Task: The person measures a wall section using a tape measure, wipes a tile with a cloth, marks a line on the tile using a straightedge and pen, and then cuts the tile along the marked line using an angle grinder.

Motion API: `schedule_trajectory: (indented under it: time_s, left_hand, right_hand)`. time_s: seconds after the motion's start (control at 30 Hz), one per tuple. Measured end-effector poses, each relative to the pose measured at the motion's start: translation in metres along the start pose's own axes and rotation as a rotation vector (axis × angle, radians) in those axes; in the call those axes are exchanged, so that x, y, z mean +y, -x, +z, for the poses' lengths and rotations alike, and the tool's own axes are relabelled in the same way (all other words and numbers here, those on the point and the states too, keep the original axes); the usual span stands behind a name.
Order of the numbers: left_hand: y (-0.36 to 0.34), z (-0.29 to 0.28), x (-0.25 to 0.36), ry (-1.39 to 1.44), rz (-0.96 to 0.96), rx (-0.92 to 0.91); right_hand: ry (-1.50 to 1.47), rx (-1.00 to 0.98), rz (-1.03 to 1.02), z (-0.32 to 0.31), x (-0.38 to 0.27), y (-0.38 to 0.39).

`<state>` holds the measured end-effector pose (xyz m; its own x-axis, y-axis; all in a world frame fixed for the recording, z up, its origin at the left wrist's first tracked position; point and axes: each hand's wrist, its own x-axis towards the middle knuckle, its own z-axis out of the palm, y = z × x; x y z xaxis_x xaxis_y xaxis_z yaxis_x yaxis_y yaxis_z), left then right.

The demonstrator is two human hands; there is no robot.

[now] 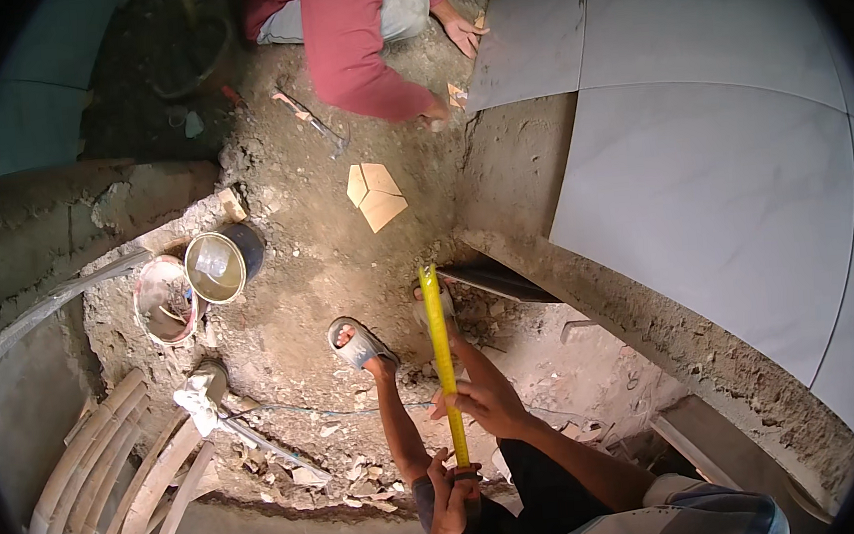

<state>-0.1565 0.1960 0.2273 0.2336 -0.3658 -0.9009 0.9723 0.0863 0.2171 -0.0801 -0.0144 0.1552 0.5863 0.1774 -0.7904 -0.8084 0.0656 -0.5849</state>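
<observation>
My left hand (447, 501) grips the case of a tape measure (468, 485) low in the view, at my dark shorts. Its yellow blade (437, 326) is extended upward over the rough floor, with its tip near a dark edge below the tiled surface. Higher along the blade, my right hand (476, 404) has its fingers closed on it. My two sandalled feet (358, 348) stand on the dirt, the right one partly hidden by the blade.
A co-worker in red (365, 56) crouches ahead, hands at the white tile edge (530, 48). Cut tan pieces (377, 206) and a hammer (310, 116) lie on the dirt. Two buckets (164, 303), wooden strips (91, 464) and rubble are left; a concrete ledge (685, 362) runs right.
</observation>
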Motion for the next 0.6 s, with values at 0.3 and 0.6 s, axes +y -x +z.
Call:
schedule_trajectory:
  time_s: [0.3, 0.6]
  left_hand:
    - [-0.041, 0.007, -0.002, -0.01, 0.07, 0.198]
    - [-0.051, -0.034, -0.04, 0.009, 0.14, 0.416]
  right_hand:
    - [0.315, -0.127, 0.046, 0.024, 0.074, 0.03]
    - [1.052, 0.131, 0.297, -0.002, 0.153, 0.088]
